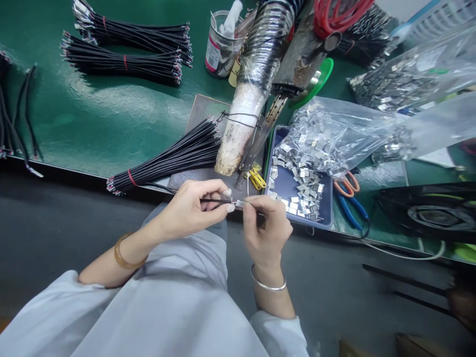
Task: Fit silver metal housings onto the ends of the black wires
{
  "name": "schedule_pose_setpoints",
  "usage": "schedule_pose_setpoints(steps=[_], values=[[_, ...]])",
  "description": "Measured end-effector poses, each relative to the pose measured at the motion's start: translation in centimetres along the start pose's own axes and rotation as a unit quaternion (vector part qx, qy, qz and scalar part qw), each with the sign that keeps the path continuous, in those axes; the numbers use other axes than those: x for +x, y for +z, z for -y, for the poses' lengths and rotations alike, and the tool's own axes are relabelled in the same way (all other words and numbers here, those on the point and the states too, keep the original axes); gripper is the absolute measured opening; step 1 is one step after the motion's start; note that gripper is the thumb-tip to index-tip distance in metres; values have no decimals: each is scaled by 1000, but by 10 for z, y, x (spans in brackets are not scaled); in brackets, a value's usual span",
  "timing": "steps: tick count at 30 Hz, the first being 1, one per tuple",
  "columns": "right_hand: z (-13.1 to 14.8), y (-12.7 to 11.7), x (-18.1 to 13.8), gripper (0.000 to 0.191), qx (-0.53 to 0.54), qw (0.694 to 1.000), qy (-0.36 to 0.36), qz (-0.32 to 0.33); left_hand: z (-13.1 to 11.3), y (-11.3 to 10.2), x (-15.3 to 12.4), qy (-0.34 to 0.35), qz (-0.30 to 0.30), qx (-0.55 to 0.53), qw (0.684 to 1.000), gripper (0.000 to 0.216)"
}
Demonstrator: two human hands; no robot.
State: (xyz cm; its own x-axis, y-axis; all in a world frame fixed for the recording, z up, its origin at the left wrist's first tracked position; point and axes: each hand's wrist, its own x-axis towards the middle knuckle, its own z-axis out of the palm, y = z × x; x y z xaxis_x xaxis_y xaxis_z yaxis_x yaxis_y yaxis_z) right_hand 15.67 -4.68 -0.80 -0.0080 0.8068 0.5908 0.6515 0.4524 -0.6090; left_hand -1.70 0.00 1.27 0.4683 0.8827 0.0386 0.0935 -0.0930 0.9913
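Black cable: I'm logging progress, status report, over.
Left hand gripping black cable. Right hand pinching small metal piece at cable's end. White-ended hose beyond hands, not between them.

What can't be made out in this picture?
All in the head view:
Cable: middle hidden by the left hand.
Metal piece: too small for detail; the right hand seems to cover one end.
Jar label: too small to read.
Leftmost wires: cut off by the left edge.

Workshop: cable bundles (169, 157), parts tray (327, 212) (green bench (92, 131)).
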Motion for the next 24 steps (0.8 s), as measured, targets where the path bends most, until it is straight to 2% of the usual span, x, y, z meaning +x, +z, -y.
schedule_pose_setpoints(steps=[3,5,9,15,24], values=[[6,1,0,11,132,984,117,32,1,-4,-4,58,5,53,997,17],[9,3,0,9,139,981,132,20,4,-3,-6,58,5,56,997,22],[11,9,-3,8,0,995,50,-81,8,0,-6,33,-14,33,999,28],[8,15,-5,15,-98,991,-35,-88,12,10,-2,38,-71,44,996,24],[4,18,-1,16,-87,992,-26,-86,13,21,1,45,-136,82,986,22]])
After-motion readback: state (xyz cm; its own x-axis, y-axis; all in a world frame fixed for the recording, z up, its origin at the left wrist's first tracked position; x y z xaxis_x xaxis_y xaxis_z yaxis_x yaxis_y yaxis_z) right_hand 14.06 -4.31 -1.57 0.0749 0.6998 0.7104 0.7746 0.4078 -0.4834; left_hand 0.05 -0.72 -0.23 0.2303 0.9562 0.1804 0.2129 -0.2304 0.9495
